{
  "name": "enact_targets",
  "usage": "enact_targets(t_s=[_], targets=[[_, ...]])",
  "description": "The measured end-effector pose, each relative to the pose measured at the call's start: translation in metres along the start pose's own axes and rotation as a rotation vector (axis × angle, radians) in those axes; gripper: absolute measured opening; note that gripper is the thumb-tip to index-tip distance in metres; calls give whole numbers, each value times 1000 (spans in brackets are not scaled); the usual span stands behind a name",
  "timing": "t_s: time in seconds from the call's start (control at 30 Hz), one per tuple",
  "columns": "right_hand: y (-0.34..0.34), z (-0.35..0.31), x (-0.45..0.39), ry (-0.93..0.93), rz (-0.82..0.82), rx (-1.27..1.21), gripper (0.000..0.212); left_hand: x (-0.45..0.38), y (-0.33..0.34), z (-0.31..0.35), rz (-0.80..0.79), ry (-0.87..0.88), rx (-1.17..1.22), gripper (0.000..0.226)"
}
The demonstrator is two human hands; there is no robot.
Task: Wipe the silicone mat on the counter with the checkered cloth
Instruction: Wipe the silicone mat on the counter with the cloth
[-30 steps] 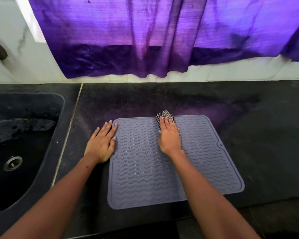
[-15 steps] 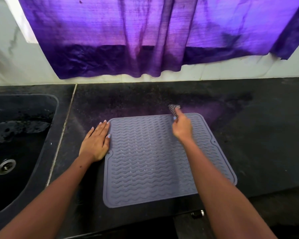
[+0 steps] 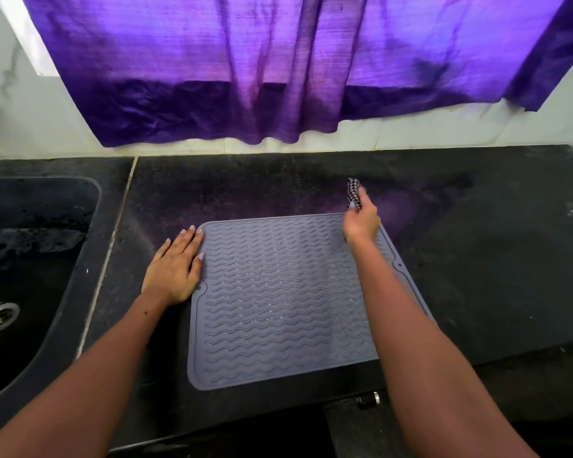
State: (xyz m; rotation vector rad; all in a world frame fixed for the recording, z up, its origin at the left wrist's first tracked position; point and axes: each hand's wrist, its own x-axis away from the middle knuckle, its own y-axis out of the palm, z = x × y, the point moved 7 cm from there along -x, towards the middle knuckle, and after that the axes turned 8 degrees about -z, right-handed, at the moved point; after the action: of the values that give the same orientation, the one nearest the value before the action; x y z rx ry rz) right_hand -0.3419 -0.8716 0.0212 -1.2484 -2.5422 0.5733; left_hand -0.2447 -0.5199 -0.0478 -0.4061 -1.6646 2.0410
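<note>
We press our left hand (image 3: 176,269) flat on the dark table (image 3: 477,259), fingers straight and together, with the thumb side touching the left edge of the silicone mat (image 3: 278,309). Placed there, it probably acts as an anchor, so the light, flexible mat does not slide or bunch when the cloth drags across its wavy ridges.

Our right hand (image 3: 361,221) is at the mat's far right corner, fingers curled round the checkered cloth (image 3: 354,190). The cloth is bunched into a narrow roll that sticks out past the fingertips, beyond the mat's far edge and over the bare table. Whether it touches the table we cannot tell. Gathering it tight gives us a firm pad to push with, not a loose flap that would skip over the ridges.

The mat lies flat near the table's front edge, to the right of the sink (image 3: 30,276) and below the purple curtain (image 3: 278,61). Small glints among the nearer ridges suggest moisture there, so we judge that part needs more wiping. With the cloth off the far edge, a stroke seems to end here; the next pass would call for bringing it onto the mat.
</note>
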Motion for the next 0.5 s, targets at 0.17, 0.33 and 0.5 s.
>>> enact_targets(t_s=[0.17,0.33,0.5], targets=[[48,22,23,-295,-281,820,62,-1,0,-1,11,-5,2,65],[46,29,6,-312,-375,643,59,-1,1,-1,10,-13,-7,65],[3,22,-18,167,-283,-341,42,0,-1,0,24,0,9,65]])
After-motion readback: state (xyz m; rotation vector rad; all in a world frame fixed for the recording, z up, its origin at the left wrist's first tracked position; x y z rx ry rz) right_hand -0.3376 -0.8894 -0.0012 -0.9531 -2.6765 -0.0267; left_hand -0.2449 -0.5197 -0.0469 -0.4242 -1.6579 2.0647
